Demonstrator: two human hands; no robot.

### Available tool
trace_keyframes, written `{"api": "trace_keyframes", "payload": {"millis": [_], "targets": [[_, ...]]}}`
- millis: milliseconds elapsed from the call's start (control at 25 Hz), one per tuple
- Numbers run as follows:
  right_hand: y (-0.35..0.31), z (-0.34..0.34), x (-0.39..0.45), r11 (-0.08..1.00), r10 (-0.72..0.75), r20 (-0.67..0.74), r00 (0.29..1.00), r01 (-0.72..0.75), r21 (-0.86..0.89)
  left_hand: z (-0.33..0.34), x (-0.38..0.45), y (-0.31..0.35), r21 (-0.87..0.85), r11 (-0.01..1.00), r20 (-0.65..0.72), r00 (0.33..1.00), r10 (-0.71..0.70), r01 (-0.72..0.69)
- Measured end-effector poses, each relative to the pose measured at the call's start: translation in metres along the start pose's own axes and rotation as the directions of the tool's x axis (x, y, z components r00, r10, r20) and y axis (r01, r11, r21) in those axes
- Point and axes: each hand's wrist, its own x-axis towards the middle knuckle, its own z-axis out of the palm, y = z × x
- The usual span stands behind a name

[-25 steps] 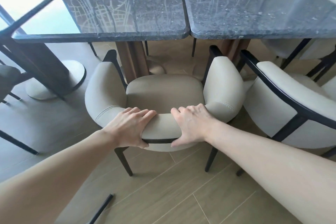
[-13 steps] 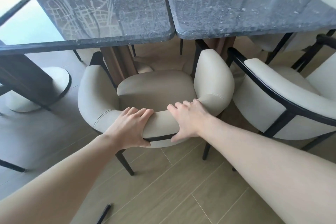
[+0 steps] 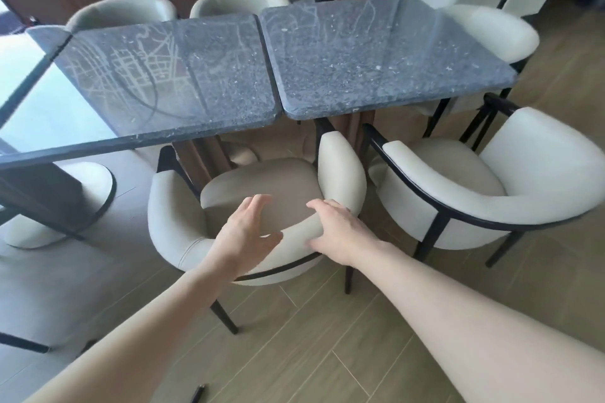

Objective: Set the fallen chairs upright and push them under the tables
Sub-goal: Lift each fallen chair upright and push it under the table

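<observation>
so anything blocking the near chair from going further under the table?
Likely yes: the brown table pedestal stands directly ahead of the near chair, by its left armrest. The neighbouring chair sits close on its right.

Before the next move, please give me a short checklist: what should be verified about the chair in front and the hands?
1. Front chair stands upright: ok.
2. Chair fully under the left table: not ok, only its arm fronts reach the table edge.
3. Left hand holds the backrest: not ok, fingers spread open above it.
4. Right hand on the backrest: ok, resting on it.
5. Right chair upright: ok.
6. All four legs flat on the floor: cannot tell.
</observation>
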Motion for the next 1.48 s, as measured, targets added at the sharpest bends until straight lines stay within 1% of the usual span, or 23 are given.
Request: {"api": "trace_keyframes", "payload": {"millis": [40, 80, 120, 160, 240, 280, 360, 440, 560, 680, 760, 800, 880, 960, 1080, 1160, 1240, 1320, 1480], "targets": [[-0.005, -0.009, -0.011, 0.987, 0.04, -0.047, 0.998, -0.032, 0.157, -0.007, -0.005, 0.014, -0.202, 0.977, -0.051, 0.996, -0.075, 0.063], [-0.011, -0.021, -0.023, 0.948, 0.085, -0.094, 0.992, -0.051, 0.315, -0.018, -0.01, 0.032, -0.387, 0.916, -0.085, 0.985, -0.148, 0.105], [-0.017, -0.03, -0.031, 0.886, 0.132, -0.126, 0.983, -0.06, 0.459, -0.025, -0.015, 0.046, -0.515, 0.85, -0.104, 0.976, -0.192, 0.112], [-0.022, -0.041, -0.039, 0.82, 0.169, -0.152, 0.974, -0.054, 0.569, -0.031, -0.021, 0.06, -0.581, 0.808, -0.127, 0.97, -0.207, 0.096], [-0.029, -0.064, -0.054, 0.71, 0.206, -0.203, 0.957, -0.003, 0.705, -0.041, -0.032, 0.082, -0.662, 0.748, -0.165, 0.964, -0.207, 0.047], [-0.029, -0.081, -0.067, 0.664, 0.222, -0.25, 0.942, 0.042, 0.747, -0.047, -0.038, 0.099, -0.687, 0.726, -0.185, 0.962, -0.2, 0.019], [-0.026, -0.106, -0.086, 0.604, 0.257, -0.346, 0.902, 0.13, 0.787, -0.054, -0.045, 0.122, -0.693, 0.72, -0.215, 0.961, -0.175, -0.024], [-0.016, -0.13, -0.112, 0.576, 0.269, -0.387, 0.882, 0.174, 0.799, -0.058, -0.05, 0.15, -0.686, 0.725, -0.245, 0.959, -0.14, -0.069], [0.006, -0.162, -0.15, 0.566, 0.262, -0.389, 0.883, 0.186, 0.803, -0.055, -0.059, 0.193, -0.699, 0.709, -0.257, 0.959, -0.122, -0.098], [0.043, -0.204, -0.198, 0.546, 0.251, -0.419, 0.872, 0.23, 0.806, -0.037, -0.076, 0.25, -0.727, 0.673, -0.287, 0.95, -0.122, -0.133], [0.072, -0.232, -0.23, 0.534, 0.23, -0.444, 0.866, 0.27, 0.801, -0.024, -0.087, 0.288, -0.727, 0.66, -0.333, 0.938, -0.097, -0.19], [0.09, -0.245, -0.248, 0.551, 0.217, -0.454, 0.864, 0.275, 0.788, -0.016, -0.092, 0.307, -0.72, 0.661, -0.351, 0.932, -0.086, -0.21], [0.127, -0.265, -0.277, 0.628, 0.175, -0.492, 0.853, 0.288, 0.723, -0.001, -0.102, 0.338, -0.702, 0.668, -0.368, 0.929, -0.043, -0.247], [0.166, -0.28, -0.305, 0.696, 0.139, -0.501, 0.854, 0.276, 0.663, 0.02, -0.113, 0.371, -0.679, 0.687, -0.351, 0.936, 0.009, -0.261], [0.204, -0.293, -0.324, 0.778, 0.1, -0.511, 0.854, 0.253, 0.575, 0.046, -0.119, 0.41, -0.65, 0.707, -0.314, 0.946, 0.084, -0.278], [0.224, -0.301, -0.329, 0.828, 0.064, -0.506, 0.86, 0.237, 0.508, 0.067, -0.117, 0.435, -0.655, 0.701, -0.29, 0.95, 0.113, -0.284], [0.236, -0.307, -0.327, 0.839, 0.044, -0.511, 0.858, 0.246, 0.486, 0.083, -0.113, 0.449, -0.689, 0.664, -0.281, 0.952, 0.123, -0.29], [0.254, -0.314, -0.322, 0.824, 0.055, -0.527, 0.848, 0.259, 0.504, 0.098, -0.103, 0.461, -0.712, 0.645, -0.269, 0.956, 0.115, -0.278], [0.29, -0.328, -0.301, 0.834, 0.056, -0.517, 0.854, 0.245, 0.495, 0.124, -0.078, 0.477, -0.706, 0.65, -0.254, 0.957, 0.14, -0.283]]}}
